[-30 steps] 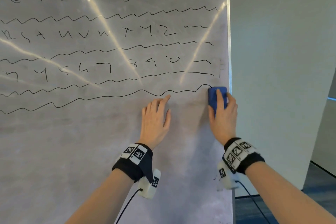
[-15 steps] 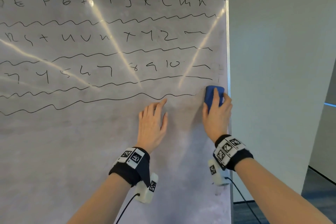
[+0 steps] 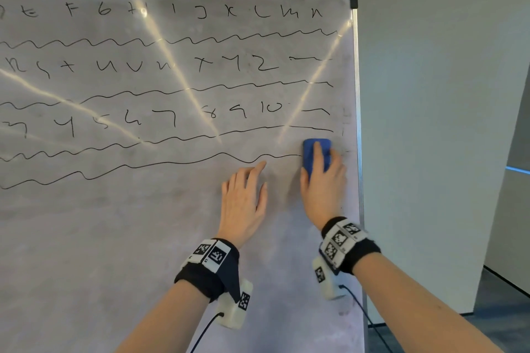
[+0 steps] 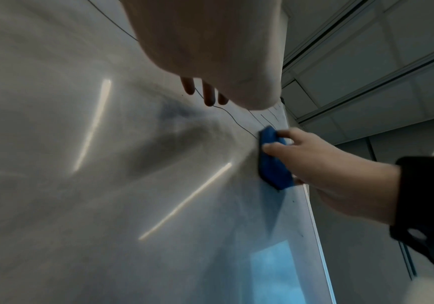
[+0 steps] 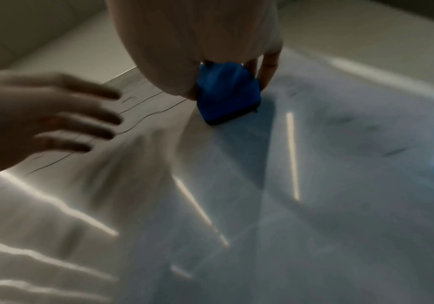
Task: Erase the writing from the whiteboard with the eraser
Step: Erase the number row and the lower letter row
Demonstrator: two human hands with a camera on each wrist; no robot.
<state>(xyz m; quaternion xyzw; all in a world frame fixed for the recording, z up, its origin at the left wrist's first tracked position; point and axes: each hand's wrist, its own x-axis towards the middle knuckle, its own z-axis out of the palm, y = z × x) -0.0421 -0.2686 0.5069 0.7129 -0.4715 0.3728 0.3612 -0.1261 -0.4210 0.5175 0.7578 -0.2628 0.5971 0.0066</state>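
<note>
Eraser [image 3: 315,156] sits right of centre, gripped by right hand [image 3: 322,186] at the lowest wavy line [image 3: 160,164]'s right end, left hand [image 3: 243,200] flat, fingers straight, on whiteboard [image 3: 114,238]: keep pad flush, drag leftward along line, then rows above.

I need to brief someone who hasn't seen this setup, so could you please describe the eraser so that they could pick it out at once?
Find the whiteboard and follow its right edge down past the rows of writing. There, at the right end of the lowest wavy line, the right hand holds the eraser against the board. It is a small block, the only blue thing on the grey surface.
</note>
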